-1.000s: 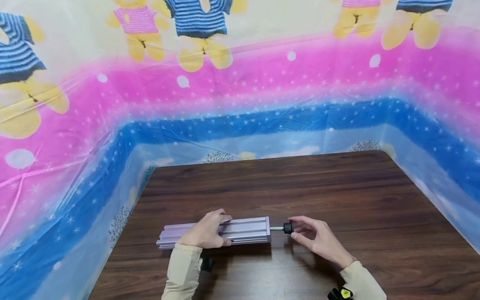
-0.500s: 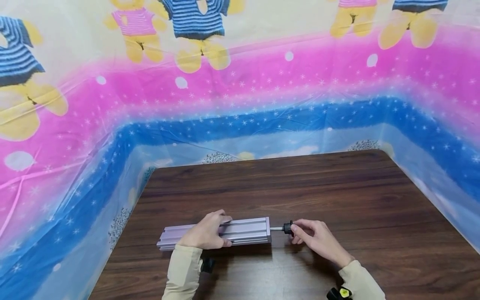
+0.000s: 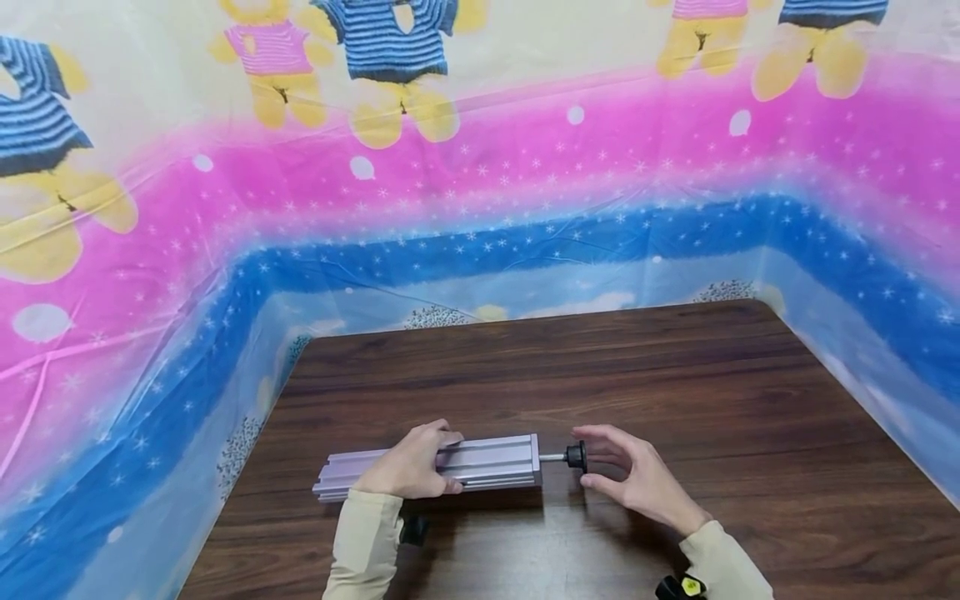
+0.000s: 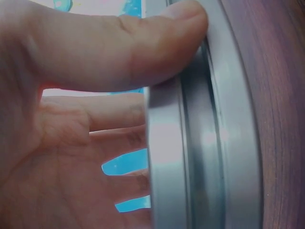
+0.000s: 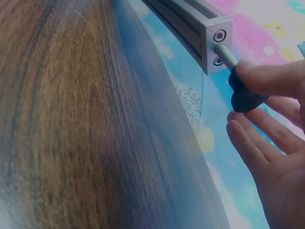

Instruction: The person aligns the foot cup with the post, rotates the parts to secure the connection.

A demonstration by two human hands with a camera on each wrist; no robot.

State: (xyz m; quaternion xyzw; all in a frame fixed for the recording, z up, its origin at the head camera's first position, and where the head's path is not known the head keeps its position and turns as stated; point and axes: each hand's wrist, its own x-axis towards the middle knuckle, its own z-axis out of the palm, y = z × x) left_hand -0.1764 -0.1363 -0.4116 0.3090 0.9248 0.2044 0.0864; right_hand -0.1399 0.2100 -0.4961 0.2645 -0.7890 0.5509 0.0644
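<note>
A silver aluminium profile (image 3: 491,463) with grooved sides lies along the table. My left hand (image 3: 411,463) grips it from above, its thumb pressing along the near side, and in the left wrist view the thumb (image 4: 138,50) overlaps a groove. From the end plate (image 5: 217,45) at the profile's right end sticks a threaded rod (image 5: 226,56) carrying a black levelling foot (image 3: 576,456). Around that foot my right hand (image 3: 637,475) is spread, thumb below and fingers above. In the right wrist view its thumb overlaps the foot while the other fingers stay extended.
The dark wood table (image 3: 525,375) extends behind and to both sides of the profile. A printed cloth (image 3: 480,242) with pink and blue bands hangs along its back and sides. Two bolts sit in the end plate, above and below the rod.
My right hand has gone from spread, to pinching the levelling foot half a second ago, to spread again now. The left hand and the profile have stayed put.
</note>
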